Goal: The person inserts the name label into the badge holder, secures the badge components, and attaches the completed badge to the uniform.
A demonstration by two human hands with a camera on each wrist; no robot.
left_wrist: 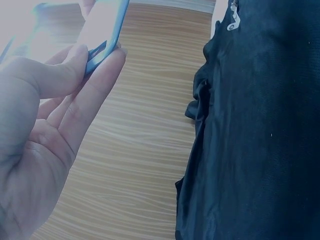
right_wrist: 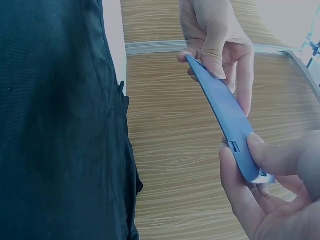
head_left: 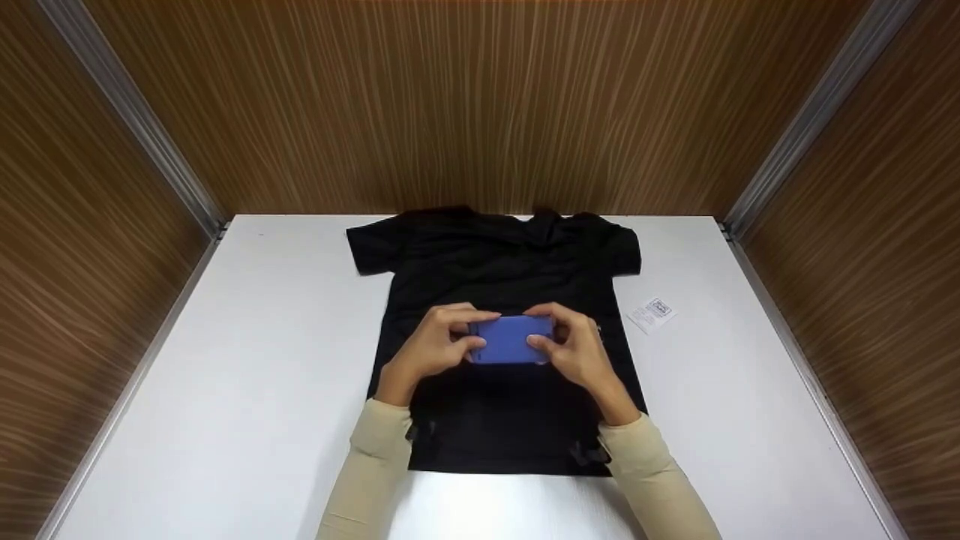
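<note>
Both hands hold a thin blue rectangular plastic case (head_left: 514,339) above a black T-shirt (head_left: 510,420). My left hand (head_left: 439,341) pinches the case's left end, thumb on the near face and fingers along the top edge. At the opposite end my right hand (head_left: 574,345) grips it the same way. In the right wrist view the case (right_wrist: 225,112) is tilted, with small slots cut near its end. The left wrist view shows its corner between the thumb and fingers of my left hand (left_wrist: 55,110); glare washes out part of it.
The T-shirt lies spread on a white table (head_left: 225,390), its sleeves toward the back and some wrinkles near the collar. A small white printed card (head_left: 652,315) lies just right of it. Wood-grain panels (head_left: 480,105) enclose the table at the back and sides.
</note>
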